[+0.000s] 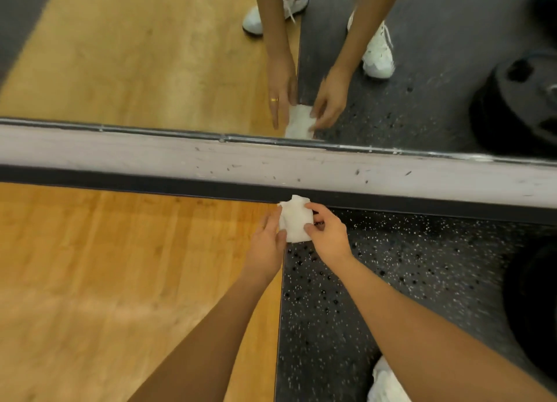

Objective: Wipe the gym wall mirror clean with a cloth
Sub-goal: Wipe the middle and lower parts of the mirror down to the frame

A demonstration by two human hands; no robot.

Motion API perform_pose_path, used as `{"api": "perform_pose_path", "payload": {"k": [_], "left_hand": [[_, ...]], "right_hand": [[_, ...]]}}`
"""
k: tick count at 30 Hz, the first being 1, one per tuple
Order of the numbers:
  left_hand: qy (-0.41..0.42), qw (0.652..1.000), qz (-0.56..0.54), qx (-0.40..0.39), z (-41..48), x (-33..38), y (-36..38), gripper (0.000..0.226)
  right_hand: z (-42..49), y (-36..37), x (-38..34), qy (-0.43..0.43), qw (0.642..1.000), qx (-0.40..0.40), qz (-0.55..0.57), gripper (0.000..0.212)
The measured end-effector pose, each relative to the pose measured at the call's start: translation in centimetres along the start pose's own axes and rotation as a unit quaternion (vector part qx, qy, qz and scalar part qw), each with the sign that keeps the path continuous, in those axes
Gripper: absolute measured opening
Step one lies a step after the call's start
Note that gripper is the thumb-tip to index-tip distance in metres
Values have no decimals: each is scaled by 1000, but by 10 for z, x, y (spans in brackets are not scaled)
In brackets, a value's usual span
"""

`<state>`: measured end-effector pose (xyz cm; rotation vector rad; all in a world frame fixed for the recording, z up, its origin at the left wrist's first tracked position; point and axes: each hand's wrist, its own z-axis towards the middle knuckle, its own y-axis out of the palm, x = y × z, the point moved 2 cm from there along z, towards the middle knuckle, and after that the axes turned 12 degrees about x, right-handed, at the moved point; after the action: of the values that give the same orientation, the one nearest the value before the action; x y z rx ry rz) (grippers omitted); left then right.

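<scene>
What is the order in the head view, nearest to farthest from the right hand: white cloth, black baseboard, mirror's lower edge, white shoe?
1. white cloth: pinched by the right hand.
2. black baseboard: just beyond the cloth.
3. mirror's lower edge: higher on the wall.
4. white shoe: behind, lower right.

Far: mirror [150,54], wall strip [120,151] below it. Left: wood floor [105,266]; right: rubber floor [391,266]. Over their seam, near the strip: cloth [295,220], left grip [266,244] at its left, right grip [328,235] at its right. Right edge: weight plate [530,305]. Near right: shoe [385,383].
</scene>
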<state>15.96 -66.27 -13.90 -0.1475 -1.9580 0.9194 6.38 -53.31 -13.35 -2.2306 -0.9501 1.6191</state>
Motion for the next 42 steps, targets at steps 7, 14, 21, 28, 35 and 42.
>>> {"api": "perform_pose_path", "payload": {"k": [7,14,21,28,35,42], "left_hand": [[-10,987,-159,-18,-82,141,-149,54],[124,973,-184,66,-141,389,-369,55],[305,919,-174,180,-177,616,-568,61],[421,848,-137,290,-203,787,-703,58],[536,740,-84,398,-226,907,-769,58],[601,615,-31,510,-255,995,-822,54]], "right_hand": [[-115,-120,-160,-51,993,-32,99,49],[-211,-293,-416,-194,970,42,144,50],[-279,-454,-669,-377,898,142,179,47],[-319,-573,-840,-507,820,209,165,47],[-342,-665,-934,-591,741,288,134,53],[-374,-728,-1001,-654,637,382,141,48]]}}
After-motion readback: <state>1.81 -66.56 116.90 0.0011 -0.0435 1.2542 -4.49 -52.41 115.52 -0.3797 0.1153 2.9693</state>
